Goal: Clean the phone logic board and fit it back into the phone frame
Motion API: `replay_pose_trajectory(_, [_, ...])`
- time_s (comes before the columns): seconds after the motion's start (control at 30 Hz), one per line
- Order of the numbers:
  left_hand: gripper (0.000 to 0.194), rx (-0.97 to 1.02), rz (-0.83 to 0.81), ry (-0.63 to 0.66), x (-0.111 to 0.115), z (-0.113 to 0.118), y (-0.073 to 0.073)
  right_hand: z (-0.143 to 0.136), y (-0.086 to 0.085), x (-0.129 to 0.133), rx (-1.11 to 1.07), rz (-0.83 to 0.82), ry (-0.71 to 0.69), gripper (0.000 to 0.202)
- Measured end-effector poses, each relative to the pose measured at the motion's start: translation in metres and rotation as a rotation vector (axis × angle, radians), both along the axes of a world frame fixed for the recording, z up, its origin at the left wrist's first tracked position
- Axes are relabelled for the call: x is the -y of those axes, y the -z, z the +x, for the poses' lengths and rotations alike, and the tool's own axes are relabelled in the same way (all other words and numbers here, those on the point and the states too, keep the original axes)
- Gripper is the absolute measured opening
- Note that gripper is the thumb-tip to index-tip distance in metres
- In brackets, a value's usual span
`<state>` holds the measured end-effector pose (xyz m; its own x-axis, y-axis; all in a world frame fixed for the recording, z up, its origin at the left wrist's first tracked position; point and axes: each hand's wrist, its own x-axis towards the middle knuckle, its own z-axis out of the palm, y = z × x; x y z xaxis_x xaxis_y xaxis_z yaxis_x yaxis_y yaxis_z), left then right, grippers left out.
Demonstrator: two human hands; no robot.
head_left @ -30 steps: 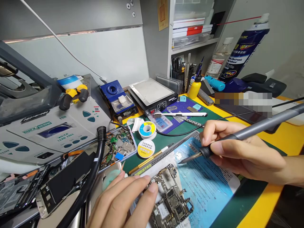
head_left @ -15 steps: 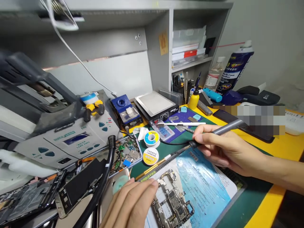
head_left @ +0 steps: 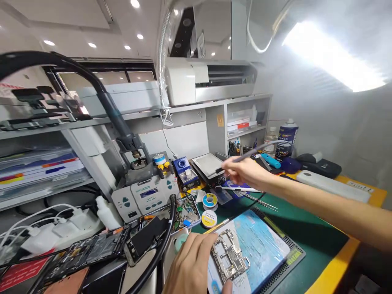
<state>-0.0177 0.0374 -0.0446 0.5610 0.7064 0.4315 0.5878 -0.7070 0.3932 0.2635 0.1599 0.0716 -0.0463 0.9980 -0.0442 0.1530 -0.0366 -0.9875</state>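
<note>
A phone circuit board (head_left: pixel 230 258) lies on a blue and white pad (head_left: pixel 260 245). My left hand (head_left: pixel 192 261) rests at the left edge of that board, thumb near its lower edge and fingers bent over its upper left side. Up and to the right, my right hand (head_left: pixel 241 169) grips a dark pen-shaped tool (head_left: pixel 254 151) with a cable. The tool's tip is over the front edge of a flat grey plate unit (head_left: pixel 208 165); whether it touches is unclear.
Two solder spools (head_left: pixel 210 200) and a tray of small parts (head_left: pixel 186 212) stand left of the pad. A soldering station (head_left: pixel 143 196), a black hose (head_left: pixel 167 241) and phone parts (head_left: pixel 147 237) fill the left. Spray can (head_left: pixel 287 139) and bottle (head_left: pixel 270 141) stand at back right.
The view has lifted and widened. My right hand has moved from above the pad's top edge, up and away to the plate unit, still holding the tool. My left hand stays beside the board.
</note>
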Motion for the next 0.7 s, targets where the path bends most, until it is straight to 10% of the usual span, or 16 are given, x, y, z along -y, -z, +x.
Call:
replay_pose_trajectory(0.27, [0.073,-0.005,-0.109,-0.027,-0.004,0.009,-0.019,-0.112,-0.046,-0.100,0.280,0.073,-0.039,0.040])
replay_pose_trajectory(0.7, [0.063,0.044,-0.173,-0.079,0.011,0.017,-0.035,-0.139,-0.050,-0.106,0.556,-0.011,-0.092,0.039])
